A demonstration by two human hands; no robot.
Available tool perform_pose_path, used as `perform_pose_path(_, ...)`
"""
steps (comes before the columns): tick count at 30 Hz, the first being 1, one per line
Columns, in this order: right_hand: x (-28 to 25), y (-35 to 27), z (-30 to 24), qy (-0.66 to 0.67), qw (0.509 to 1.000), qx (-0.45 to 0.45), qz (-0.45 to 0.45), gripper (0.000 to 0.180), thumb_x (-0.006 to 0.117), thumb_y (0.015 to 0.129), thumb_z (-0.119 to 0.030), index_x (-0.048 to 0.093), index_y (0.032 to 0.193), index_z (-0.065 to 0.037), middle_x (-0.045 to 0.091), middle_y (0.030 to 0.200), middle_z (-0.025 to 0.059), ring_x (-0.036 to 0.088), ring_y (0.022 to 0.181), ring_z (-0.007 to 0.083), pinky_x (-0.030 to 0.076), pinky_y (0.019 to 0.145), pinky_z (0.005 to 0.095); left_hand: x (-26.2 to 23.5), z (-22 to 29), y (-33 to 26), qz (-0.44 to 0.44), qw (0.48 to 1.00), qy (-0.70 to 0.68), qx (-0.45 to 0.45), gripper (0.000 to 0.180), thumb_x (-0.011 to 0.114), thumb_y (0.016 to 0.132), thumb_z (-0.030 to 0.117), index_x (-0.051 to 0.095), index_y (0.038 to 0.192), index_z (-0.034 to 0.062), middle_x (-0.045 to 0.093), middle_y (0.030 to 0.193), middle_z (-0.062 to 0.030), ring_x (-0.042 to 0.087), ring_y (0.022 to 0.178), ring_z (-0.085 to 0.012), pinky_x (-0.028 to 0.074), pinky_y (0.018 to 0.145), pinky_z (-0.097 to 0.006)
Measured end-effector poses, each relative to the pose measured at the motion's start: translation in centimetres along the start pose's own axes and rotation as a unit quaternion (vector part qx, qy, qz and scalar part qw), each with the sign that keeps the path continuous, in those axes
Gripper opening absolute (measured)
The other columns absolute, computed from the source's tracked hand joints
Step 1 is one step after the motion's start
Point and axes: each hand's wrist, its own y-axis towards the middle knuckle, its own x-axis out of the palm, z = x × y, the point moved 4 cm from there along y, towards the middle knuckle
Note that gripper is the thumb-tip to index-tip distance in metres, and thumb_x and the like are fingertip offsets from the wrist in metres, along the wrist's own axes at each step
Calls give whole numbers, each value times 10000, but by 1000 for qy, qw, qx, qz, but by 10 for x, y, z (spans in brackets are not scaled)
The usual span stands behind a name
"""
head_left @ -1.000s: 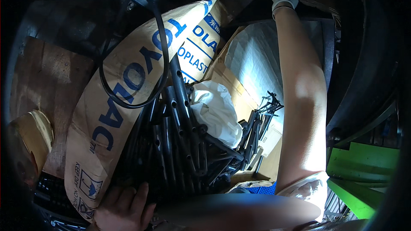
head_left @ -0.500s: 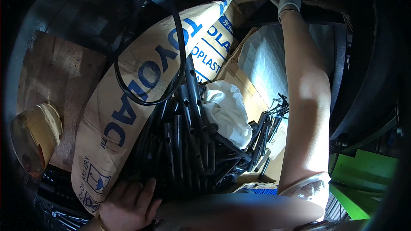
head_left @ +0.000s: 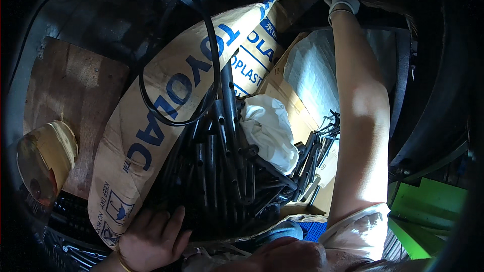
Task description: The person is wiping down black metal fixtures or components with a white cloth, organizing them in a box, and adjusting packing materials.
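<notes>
At the lower left, my bare left hand point(head_left: 154, 239) bends its fingers over the near rim point(head_left: 201, 245) of a cardboard box, beside the bottom corner of a brown paper sack point(head_left: 151, 131); its fingertips are hidden in shadow. My right arm stretches up to the far side, where my white-gloved right hand point(head_left: 345, 1) lies at the box's far cardboard edge point(head_left: 373, 4), its fingers mostly lost in the dark. Between the hands, the box holds many black tubes with holes point(head_left: 212, 171), a crumpled white cloth point(head_left: 269, 133) and thin black rods point(head_left: 312, 158).
A black cable point(head_left: 218, 65) loops over the sack. On the left stand a brown board point(head_left: 75, 90) and a roll of tape point(head_left: 55, 151). Green metal pieces point(head_left: 428, 209) lie at the right. Translucent sheeting point(head_left: 310, 70) lines the box's far right.
The whole view has shifted slightly. A blurred shape along the lower edge has moved down, showing more of the box's near rim. Both hands stay in nearly the same places.
</notes>
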Motion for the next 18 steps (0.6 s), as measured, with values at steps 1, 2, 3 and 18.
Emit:
perform_pose_path(1, 2, 3, -7, -210, 974, -82, -32, 383, 548, 936, -416, 656, 1214, -177, 624, 1286, 128, 607, 1189, 264, 520, 924, 403, 0, 0, 0, 7, 1000, 2, 1, 497, 719, 728, 314, 646, 1139, 44, 693, 987, -135, 633, 747, -247, 529, 646, -370)
perform_pose_path(2, 9, 17, 2, -211, 974, -78, -31, 383, 548, 936, -416, 656, 1214, -177, 624, 1286, 128, 607, 1189, 264, 520, 924, 403, 0, 0, 1, 8, 1000, 3, 5, 497, 719, 728, 314, 646, 1139, 44, 693, 987, -135, 633, 747, -247, 529, 646, -370)
perform_pose_path(3, 24, 40, 13, -167, 984, -61, 17, 422, 574, 907, -472, 663, 1208, -189, 627, 1284, 118, 606, 1191, 269, 514, 931, 409, -2, 0, 2, 30, 999, 7, 19, 492, 718, 731, 310, 646, 1137, 43, 693, 982, -133, 632, 746, -248, 529, 644, -371)
perform_pose_path(18, 202, 119, 13, -27, 989, -110, -91, 653, 564, 847, -667, 589, 1327, -224, 561, 1385, 79, 533, 1280, 285, 458, 1013, 442, -7, 6, 13, -20, 999, 16, -19, 485, 731, 727, 301, 648, 1135, 51, 689, 971, -131, 625, 732, -246, 518, 602, -346)
